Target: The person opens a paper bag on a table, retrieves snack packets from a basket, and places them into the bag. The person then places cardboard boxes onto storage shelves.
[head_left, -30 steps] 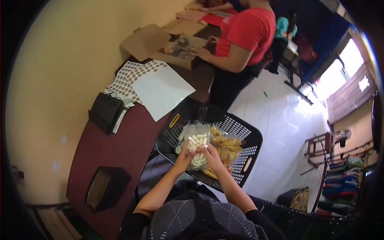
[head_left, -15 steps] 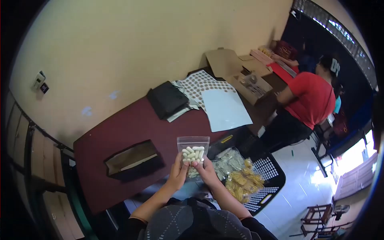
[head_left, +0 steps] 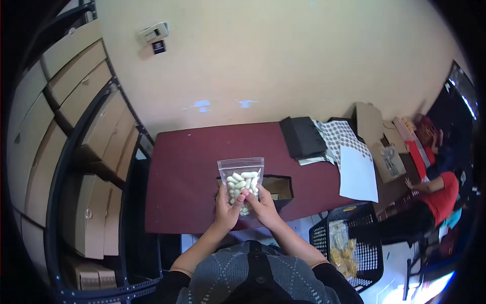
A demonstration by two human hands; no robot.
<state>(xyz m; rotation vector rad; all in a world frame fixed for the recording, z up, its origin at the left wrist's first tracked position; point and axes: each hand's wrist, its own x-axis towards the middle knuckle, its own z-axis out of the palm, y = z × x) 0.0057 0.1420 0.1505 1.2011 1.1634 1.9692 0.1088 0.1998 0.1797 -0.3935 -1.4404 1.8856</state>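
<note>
A clear zip bag [head_left: 242, 178] of white capsule-shaped pieces is held upright in front of me, its sealed top edge up. My left hand [head_left: 227, 206] grips its lower left side and my right hand [head_left: 262, 206] its lower right side, with both thumbs meeting on the front. Behind the bag, a dark open box [head_left: 283, 188] with a brown inside stands on the maroon table [head_left: 197, 157], partly hidden by the bag and my right hand.
A black basket [head_left: 373, 243] with bags of yellow and pale items is at the right. Sticker sheets [head_left: 349, 139], a white sheet [head_left: 357, 175] and a black folder [head_left: 304, 138] lie on the table. Shelves with cardboard boxes [head_left: 93, 218] stand left. A person in red [head_left: 439, 197] works far right.
The view has swung left, from the basket to the maroon table. Both my hands have carried the capsule bag away from above the basket to in front of the table and dark box.
</note>
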